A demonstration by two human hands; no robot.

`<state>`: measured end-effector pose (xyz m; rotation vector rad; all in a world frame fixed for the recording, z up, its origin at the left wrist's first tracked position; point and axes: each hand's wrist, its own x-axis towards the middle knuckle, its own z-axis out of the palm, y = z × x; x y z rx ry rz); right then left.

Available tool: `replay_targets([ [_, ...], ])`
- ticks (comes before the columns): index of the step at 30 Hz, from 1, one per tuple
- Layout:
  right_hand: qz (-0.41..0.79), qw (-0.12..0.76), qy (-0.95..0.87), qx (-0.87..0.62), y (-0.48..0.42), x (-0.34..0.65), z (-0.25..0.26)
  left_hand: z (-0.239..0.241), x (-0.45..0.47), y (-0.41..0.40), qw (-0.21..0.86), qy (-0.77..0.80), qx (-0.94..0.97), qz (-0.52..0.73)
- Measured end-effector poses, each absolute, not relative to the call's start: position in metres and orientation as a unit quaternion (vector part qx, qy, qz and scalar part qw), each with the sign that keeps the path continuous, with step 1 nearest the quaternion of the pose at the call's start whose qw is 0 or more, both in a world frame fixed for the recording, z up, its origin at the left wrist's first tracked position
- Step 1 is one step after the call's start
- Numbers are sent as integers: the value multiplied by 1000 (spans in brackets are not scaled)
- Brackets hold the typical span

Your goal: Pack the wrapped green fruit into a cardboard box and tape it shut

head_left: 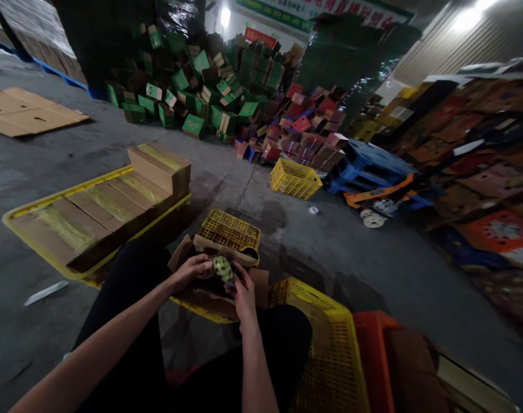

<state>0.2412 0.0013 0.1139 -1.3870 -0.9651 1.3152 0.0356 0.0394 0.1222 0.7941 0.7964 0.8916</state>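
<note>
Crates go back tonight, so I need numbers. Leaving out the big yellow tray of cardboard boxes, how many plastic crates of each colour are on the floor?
Yellow mesh plastic crates: 3
Orange plastic crate: 1
Total: 4

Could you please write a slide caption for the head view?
The left hand and right hand hold a small green item over an open cardboard box, with green cartons piled behind.

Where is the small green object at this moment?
In the head view, low centre: the small green object is held between the left hand and right hand, above an open cardboard box.
</note>
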Motion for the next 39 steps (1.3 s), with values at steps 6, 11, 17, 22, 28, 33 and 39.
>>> replay_targets([
  [6,409,469,-495,-606,8,261,118,112,19,55,580,487,517,399],
  [11,250,426,-560,-665,9,282,112,90,6,70,450,566,563,399],
  [17,79,242,-626,-737,0,277,92,70,14,64,408,591,617,322],
  [22,68,199,-628,-749,0,273,97,64,20,58,374,613,636,284],
  [28,140,296,-638,-696,2,274,106,67,21,53,330,614,682,220],
  [33,196,342,-650,-650,2,265,108,70,22,48,315,619,703,151],
  [39,208,344,-652,-642,1,262,109,72,26,45,311,635,690,154],
])
